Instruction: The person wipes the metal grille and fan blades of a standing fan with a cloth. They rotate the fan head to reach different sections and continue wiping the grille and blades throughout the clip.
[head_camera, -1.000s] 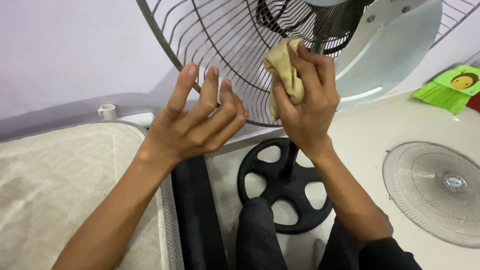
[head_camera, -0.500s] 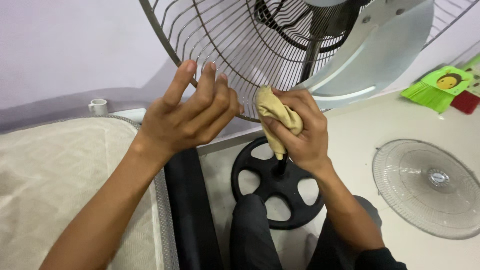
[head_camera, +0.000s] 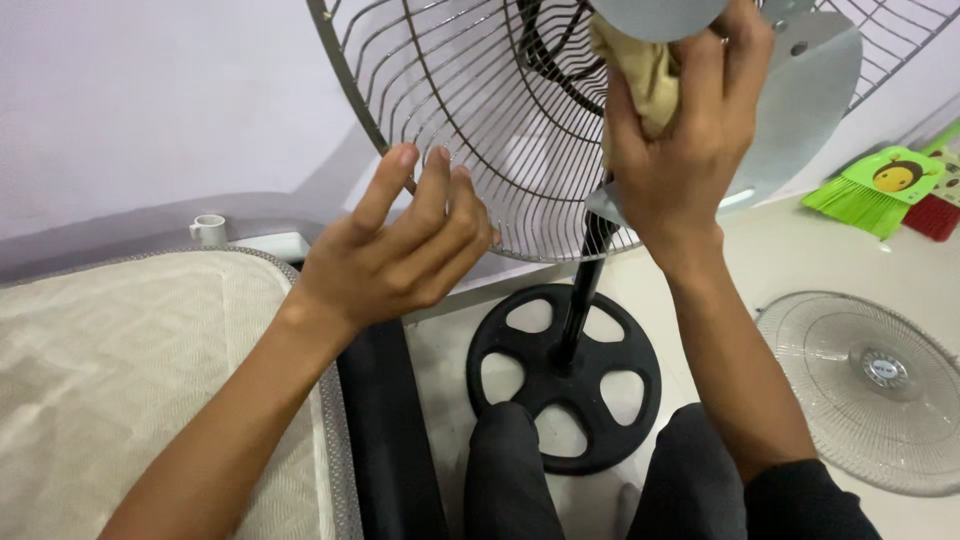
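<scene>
Head view: green-labelled broom (head_camera: 880, 190) far right.

Fan parts crowd the space ahead; open floor lies to the right

The wire guard (head_camera: 480, 130) fills the upper middle, its bars too close for a hand to pass, and the left hand (head_camera: 400, 250) touches its lower rim. The right hand (head_camera: 680, 140) and its cloth (head_camera: 640, 75) press at the pale blade (head_camera: 800, 110). Below, the pole (head_camera: 583, 300) and black base (head_camera: 560, 375) stand between the knees. The mattress (head_camera: 130, 380) blocks the left. Bare floor (head_camera: 700, 290) separates the base from the loose grille (head_camera: 870, 385); a green brush (head_camera: 870, 190) lies beyond
</scene>
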